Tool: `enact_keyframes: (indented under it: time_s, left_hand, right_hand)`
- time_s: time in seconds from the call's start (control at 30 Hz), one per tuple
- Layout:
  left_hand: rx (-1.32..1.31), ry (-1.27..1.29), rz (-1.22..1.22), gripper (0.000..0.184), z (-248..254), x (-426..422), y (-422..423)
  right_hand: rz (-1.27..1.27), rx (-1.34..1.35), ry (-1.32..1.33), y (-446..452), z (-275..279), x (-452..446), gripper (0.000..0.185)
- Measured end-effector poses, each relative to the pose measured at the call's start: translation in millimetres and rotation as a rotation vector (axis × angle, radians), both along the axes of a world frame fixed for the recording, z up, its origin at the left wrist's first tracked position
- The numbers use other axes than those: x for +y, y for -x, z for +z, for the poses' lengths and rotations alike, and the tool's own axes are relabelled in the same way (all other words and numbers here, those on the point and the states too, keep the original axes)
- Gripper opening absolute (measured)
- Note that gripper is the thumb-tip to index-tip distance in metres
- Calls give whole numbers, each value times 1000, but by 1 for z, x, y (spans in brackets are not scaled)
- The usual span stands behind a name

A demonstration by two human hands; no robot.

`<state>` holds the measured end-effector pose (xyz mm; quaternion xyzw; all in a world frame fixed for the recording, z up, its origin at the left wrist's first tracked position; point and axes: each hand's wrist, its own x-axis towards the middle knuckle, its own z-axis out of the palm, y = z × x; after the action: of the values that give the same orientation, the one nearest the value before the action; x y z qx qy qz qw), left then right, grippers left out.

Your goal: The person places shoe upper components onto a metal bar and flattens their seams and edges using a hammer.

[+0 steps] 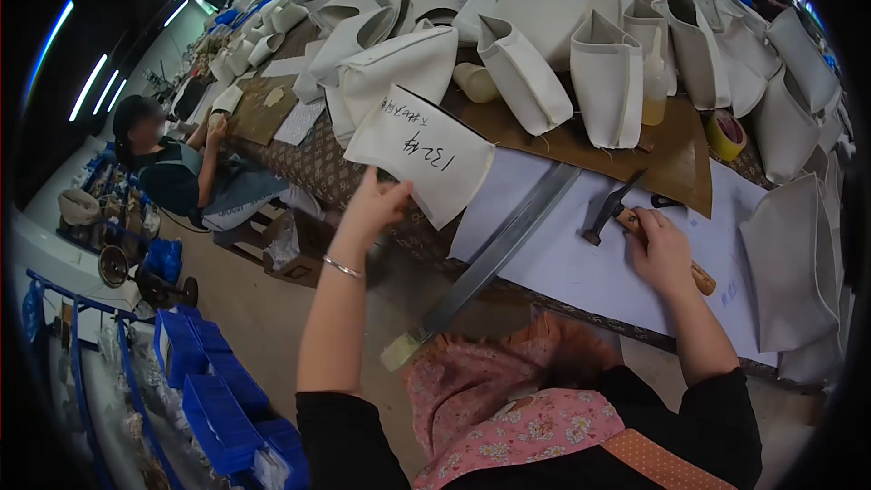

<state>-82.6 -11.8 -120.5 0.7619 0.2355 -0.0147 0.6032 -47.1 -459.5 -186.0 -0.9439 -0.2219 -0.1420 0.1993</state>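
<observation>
My left hand (376, 204) is at the lower left edge of a curved white piece (422, 150) with black handwriting, its fingers partly hidden behind the edge. My right hand (660, 249) is wrapped round the wooden handle of a hammer (626, 217), whose dark head points up and left over white paper (562, 259) on the table. A long grey metal bar (504, 249) lies between my hands and sticks out past the table's front edge.
Many white leather-like pieces (606, 80) are heaped behind a brown sheet (671, 161). A bottle (653, 91) of yellowish liquid and a tape roll (726, 134) stand near them. Another person (172, 163) sits at the left. Blue bins (222, 408) are at the lower left.
</observation>
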Motion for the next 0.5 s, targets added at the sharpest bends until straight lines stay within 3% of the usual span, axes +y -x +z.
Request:
enact_keyframes:
  time_s: [0.07,0.1,0.17,0.2,0.27,0.37,0.5]
  left_hand:
    - [38,148,65,66,-28,-24,2]
    - [43,140,58,66,-36,-20,3]
    - [-71,221,-41,40,-47,-13,7]
    - [-66,215,-49,40,-38,-18,12]
    - [-433,269,13,25,3,-39,30]
    - [-465,177,-27,25,55,-33,85]
    - [-526,10,-70,21,90,-25,168]
  right_hand:
    - [32,51,-18,-1,1,-1,41]
    - [24,55,-26,-1,3,-1,41]
    - [37,87,-21,0,4,-2,42]
    - [29,91,-29,0,3,-3,42]
    - [46,79,-32,-2,0,-4,43]
    - [42,98,-40,-1,2,-4,43]
    - [45,82,-62,-1,2,-1,46]
